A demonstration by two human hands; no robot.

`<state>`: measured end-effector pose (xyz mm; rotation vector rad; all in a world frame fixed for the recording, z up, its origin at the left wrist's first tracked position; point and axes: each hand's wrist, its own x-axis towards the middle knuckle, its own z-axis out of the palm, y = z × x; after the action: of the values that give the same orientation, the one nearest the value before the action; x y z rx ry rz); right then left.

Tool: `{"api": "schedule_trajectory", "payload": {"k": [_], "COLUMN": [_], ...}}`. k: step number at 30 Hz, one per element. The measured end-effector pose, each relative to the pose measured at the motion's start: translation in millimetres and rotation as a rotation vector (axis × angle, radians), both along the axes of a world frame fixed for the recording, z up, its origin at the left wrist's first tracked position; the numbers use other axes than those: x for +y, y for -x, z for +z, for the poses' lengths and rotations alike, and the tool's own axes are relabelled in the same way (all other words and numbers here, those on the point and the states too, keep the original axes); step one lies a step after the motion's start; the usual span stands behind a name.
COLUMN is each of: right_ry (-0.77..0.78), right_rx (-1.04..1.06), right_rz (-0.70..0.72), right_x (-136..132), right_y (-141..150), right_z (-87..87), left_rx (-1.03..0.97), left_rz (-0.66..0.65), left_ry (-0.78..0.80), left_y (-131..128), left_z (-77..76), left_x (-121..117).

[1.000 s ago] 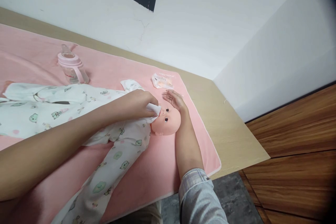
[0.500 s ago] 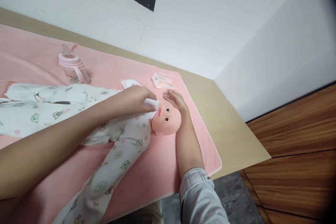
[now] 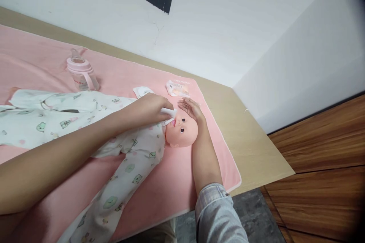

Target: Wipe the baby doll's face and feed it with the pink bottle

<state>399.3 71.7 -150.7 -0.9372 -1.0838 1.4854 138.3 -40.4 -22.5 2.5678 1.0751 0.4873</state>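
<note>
A baby doll [image 3: 184,136] lies on its back in a white sleepsuit [image 3: 137,159] printed with green animals. My left hand [image 3: 155,109] is closed on a folded white wipe [image 3: 169,113], whose edge is by the doll's mouth. Some of the wipe is hidden under my fingers. Behind the doll's head, my right hand [image 3: 192,109] curves round its far side, fingers extended and slightly bent, with nothing visible in it.
The doll lies on a pink blanket [image 3: 159,197] spread over a wooden table [image 3: 256,159]. A baby bottle [image 3: 81,74] with a pink lid and handle stands at the far left. Near the head is a small clear packet [image 3: 178,88]. A white wall [image 3: 199,38] rises behind.
My left hand has shifted the wipe slightly toward the doll's nose. My right hand stays by the head, and the whole view has moved a little.
</note>
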Motion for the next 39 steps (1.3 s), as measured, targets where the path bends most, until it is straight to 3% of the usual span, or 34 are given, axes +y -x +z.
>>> {"api": "schedule_trajectory", "payload": {"k": [11, 17, 25, 39], "right_ry": [0.011, 0.014, 0.030, 0.015], "right_rx": [0.000, 0.005, -0.044, -0.018], "right_rz": [-0.006, -0.004, -0.042, -0.007], "right_x": [-4, -4, -9, -4], "right_y": [2, 3, 6, 3], "right_z": [3.4, 4.9, 9.7, 5.1], "left_rx": [-0.004, -0.009, 0.019, -0.034], "left_rz": [0.055, 0.018, -0.055, -0.033], "left_ry": [-0.052, 0.010, -0.014, -0.051], "left_y": [1, -1, -6, -7], "left_z": [3.4, 9.3, 2.4, -3.3], "left_x": [-4, -10, -11, -7]}}
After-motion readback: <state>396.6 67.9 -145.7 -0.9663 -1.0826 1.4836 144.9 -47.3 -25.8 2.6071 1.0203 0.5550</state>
